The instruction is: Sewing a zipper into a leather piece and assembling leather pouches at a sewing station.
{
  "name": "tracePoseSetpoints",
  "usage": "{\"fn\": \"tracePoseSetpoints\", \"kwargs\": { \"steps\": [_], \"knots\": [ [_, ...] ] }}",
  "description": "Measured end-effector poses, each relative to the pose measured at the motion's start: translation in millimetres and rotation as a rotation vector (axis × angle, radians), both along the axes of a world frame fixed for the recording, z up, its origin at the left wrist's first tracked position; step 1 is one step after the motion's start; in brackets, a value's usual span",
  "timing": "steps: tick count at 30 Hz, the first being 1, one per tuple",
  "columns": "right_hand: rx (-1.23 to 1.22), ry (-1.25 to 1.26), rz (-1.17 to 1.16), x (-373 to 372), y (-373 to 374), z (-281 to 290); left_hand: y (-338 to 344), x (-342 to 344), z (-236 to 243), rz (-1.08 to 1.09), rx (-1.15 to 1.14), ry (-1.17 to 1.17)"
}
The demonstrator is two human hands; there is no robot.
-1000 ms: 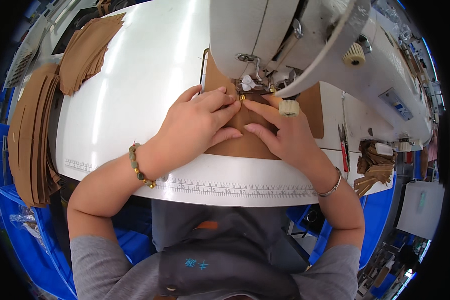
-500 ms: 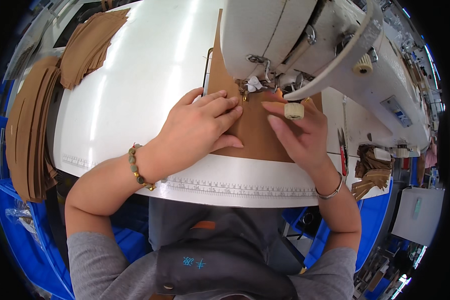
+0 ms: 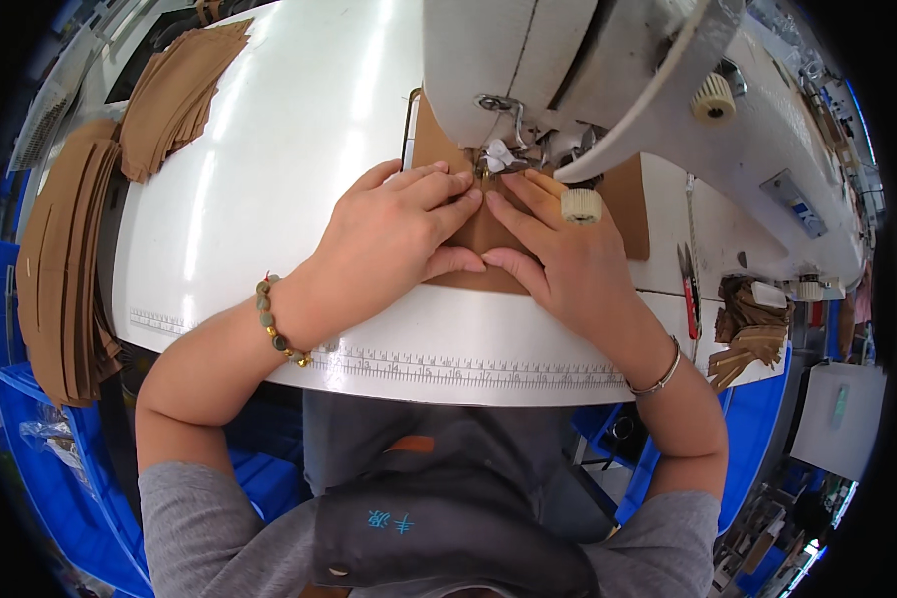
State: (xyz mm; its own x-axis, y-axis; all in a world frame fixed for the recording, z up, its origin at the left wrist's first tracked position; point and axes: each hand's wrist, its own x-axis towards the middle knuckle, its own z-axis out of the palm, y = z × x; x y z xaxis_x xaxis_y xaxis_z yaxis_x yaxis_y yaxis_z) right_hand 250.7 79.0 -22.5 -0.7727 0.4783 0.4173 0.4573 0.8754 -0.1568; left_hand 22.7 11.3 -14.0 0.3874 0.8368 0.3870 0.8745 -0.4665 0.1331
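A brown fabric piece (image 3: 484, 235) lies under the needle area of a white sewing machine (image 3: 498, 70). My left hand (image 3: 394, 221) rests on the fabric's left part, fingers stretched toward the presser foot (image 3: 483, 169). From the right, my right hand (image 3: 568, 249) lies on the same piece with its fingers extended, partly behind a cream knob (image 3: 581, 206). Both thumbs point inward near the fabric's front edge, their tips almost meeting. Between the hands a narrow strip of fabric shows below the foot. The needle tip is too small to make out.
Stacks of brown cut pieces (image 3: 65, 259) lie at the left table edge, with another pile (image 3: 184, 95) farther back. Red-handled snips (image 3: 690, 289) and a bundle of brown scraps (image 3: 747, 324) are at right. A printed ruler (image 3: 448, 371) runs along the front edge. Blue bins (image 3: 65, 458) stand below.
My right hand has moved left and settled flat on the fabric, its thumb now near the left thumb. The fabric's front edge has shifted away from me. My left hand stays nearly in place.
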Motion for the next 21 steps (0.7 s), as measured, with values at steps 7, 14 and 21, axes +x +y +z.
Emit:
{"fn": "tracePoseSetpoints", "kwargs": {
  "steps": [7, 14, 21],
  "knots": [
    [-0.054, 0.04, -0.008, -1.7, 3.1, 0.1, 4.2, -0.3, -0.7, 0.0, 0.027, -0.018],
    [-0.055, 0.055, -0.002, -2.4, 3.5, -0.7, 4.7, -0.7, 0.1, 0.005, 0.018, -0.002],
    [-0.033, 0.054, -0.002, -2.5, 4.1, 2.5, 7.3, -1.2, -0.9, 0.004, 0.039, -0.009]
  ]
}}
